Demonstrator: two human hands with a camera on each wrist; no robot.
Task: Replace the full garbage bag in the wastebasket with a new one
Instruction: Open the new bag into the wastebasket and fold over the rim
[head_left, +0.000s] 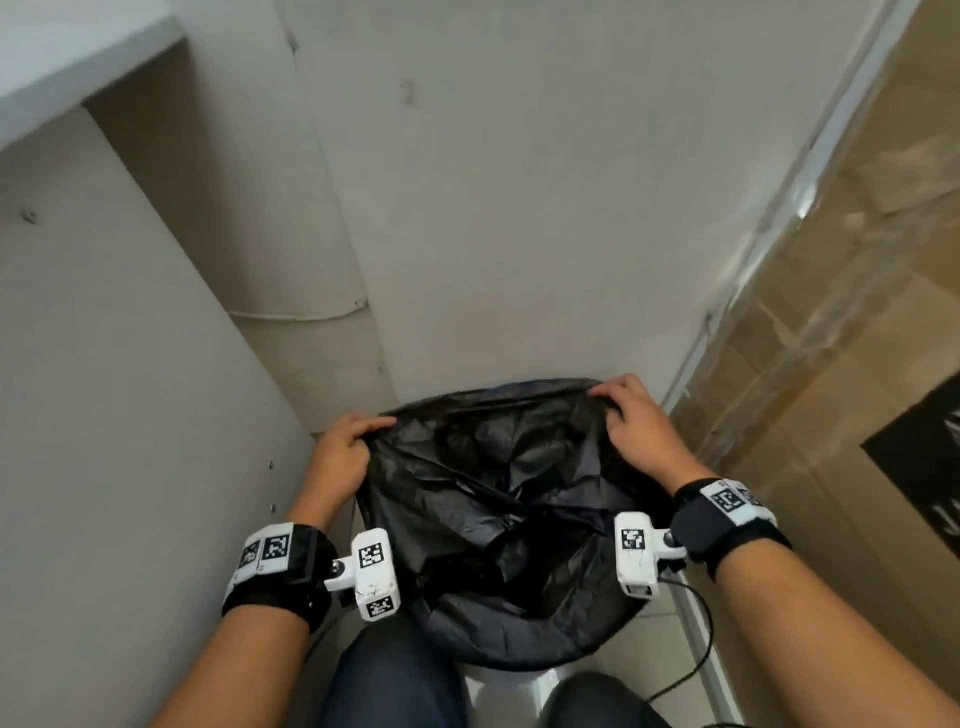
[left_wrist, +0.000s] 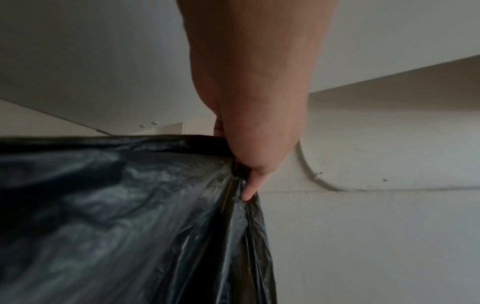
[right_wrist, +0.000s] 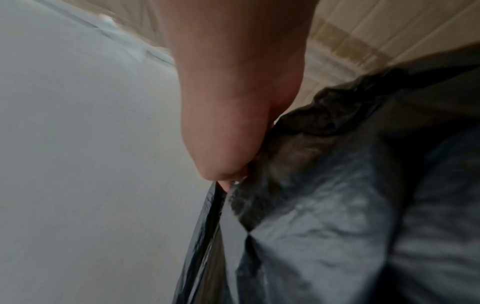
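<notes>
A black garbage bag (head_left: 498, 499) stands open below me, its crumpled inside showing. It covers the wastebasket, which I cannot see. My left hand (head_left: 349, 441) grips the bag's rim at the left, fingers curled round a gathered fold (left_wrist: 239, 172). My right hand (head_left: 626, 415) grips the rim at the far right, pinching the plastic (right_wrist: 233, 185). The rim is stretched between both hands. The right wrist view is blurred.
A white wall (head_left: 493, 208) rises just behind the bag. A white cabinet side (head_left: 130, 364) stands close on the left. On the right a cardboard box (head_left: 857, 364) leans near the bag. My knees (head_left: 395, 680) are at the front, and a black cable (head_left: 696, 649) hangs at the right.
</notes>
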